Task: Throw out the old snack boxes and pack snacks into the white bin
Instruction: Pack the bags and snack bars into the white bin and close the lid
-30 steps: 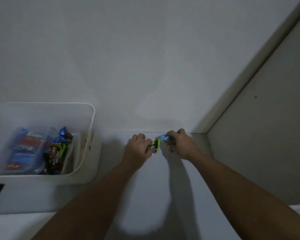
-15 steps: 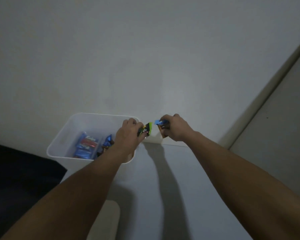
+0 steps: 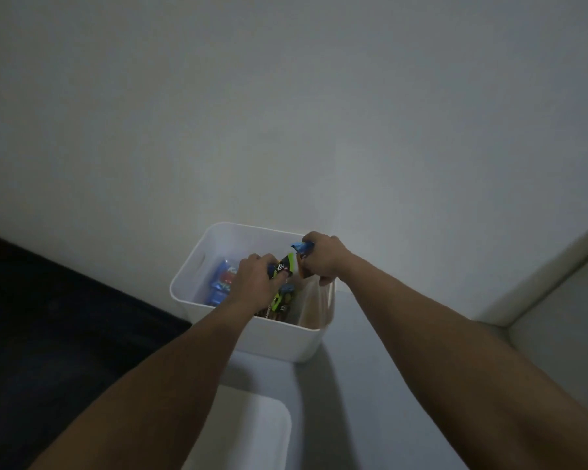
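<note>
The white bin (image 3: 197, 266) stands on the shelf against the wall. Inside it lie blue snack packs (image 3: 222, 283) on the left and dark green-edged bars (image 3: 279, 305) near the front. My left hand (image 3: 255, 283) hovers over the bin's middle and grips a black-and-green snack bar (image 3: 284, 266). My right hand (image 3: 321, 259) is above the bin's right rim and grips a blue-wrapped snack (image 3: 301, 246) along with a brown piece beneath it.
A pale shelf surface (image 3: 370, 385) runs right of the bin to a side panel (image 3: 557, 317). A white rounded object (image 3: 248, 432) sits below the bin. The area at left (image 3: 65, 334) is dark. A plain wall fills the back.
Both hands have carried their snacks leftward from the shelf's back edge to above the bin. The view has swung left and down with them.
</note>
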### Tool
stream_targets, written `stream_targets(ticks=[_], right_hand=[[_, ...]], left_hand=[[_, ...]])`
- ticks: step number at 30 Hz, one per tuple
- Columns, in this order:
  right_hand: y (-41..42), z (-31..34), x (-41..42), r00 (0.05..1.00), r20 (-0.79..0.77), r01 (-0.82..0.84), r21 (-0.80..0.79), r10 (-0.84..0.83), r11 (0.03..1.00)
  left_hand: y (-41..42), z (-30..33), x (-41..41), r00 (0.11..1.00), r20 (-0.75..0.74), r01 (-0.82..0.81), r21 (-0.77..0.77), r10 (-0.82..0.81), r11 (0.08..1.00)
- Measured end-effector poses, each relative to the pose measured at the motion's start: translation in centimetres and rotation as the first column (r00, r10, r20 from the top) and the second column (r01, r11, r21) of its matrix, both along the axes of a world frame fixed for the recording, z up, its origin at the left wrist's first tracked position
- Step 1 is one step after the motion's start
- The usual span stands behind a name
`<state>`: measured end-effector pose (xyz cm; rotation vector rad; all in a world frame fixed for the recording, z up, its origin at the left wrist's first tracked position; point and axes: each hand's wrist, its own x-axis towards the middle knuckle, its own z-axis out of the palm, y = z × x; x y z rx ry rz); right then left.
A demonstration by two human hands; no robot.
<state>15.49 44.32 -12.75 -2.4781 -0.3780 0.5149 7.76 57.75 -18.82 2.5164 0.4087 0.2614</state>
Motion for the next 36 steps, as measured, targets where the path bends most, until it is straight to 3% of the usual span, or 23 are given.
stream_targets(ticks=[3,6,8,12,15,19,23,29,34,36], right_hand=[[1.7,-0.4,0.0,0.995,-0.091,0.031,0.041,-0.028,0.999],[2.6,-0.9,0.0,0.988,-0.141,0.068,0.068,-0.058,0.995],[2.7,-1.0,-0.2,0.986,-0.149,0.091,0.064,-0.080,0.994],[2.4,-0.5,-0.6,0.984,-0.163,0.081,0.043,-0.073,0.996],[1.8,0.0,-1.2,0.988,-0.144,0.054,0.035,-0.048,0.998],[1.1,0.9,-3.0,0.981,-0.190,0.036,0.074,-0.021,0.997],[0.1,1.5,-5.6,0.968,-0.245,-0.031,0.064,0.046,0.997],[-0.5,0.6,-10.2,0.921,-0.367,-0.142,-0.002,0.131,0.990],[-0.3,-2.5,-13.7,0.878,-0.455,-0.201,-0.065,0.150,0.977],[-0.2,-4.2,-15.2,0.864,-0.485,-0.208,-0.091,0.139,0.974]], left_hand=[[0.6,-0.4,0.2,0.994,-0.104,0.006,-0.244,-0.032,0.970],[0.7,-0.1,0.4,0.968,-0.242,-0.081,-0.529,-0.058,0.845],[0.8,0.3,0.4,0.971,-0.240,-0.146,-0.609,-0.006,0.780],[1.8,0.7,-0.1,0.956,-0.276,-0.229,-0.499,0.097,0.836],[2.8,1.0,-0.8,0.967,-0.225,-0.205,-0.414,0.118,0.887],[3.6,1.7,-2.6,0.985,-0.034,-0.161,-0.498,0.167,0.852],[4.4,2.0,-5.4,0.978,0.006,-0.163,-0.600,0.208,0.783],[5.8,0.7,-10.8,0.980,-0.120,-0.201,-0.594,0.162,0.779],[7.8,-2.9,-15.1,0.944,-0.301,-0.279,-0.503,0.138,0.818],[8.7,-4.4,-16.8,0.932,-0.329,-0.282,-0.395,0.152,0.874]])
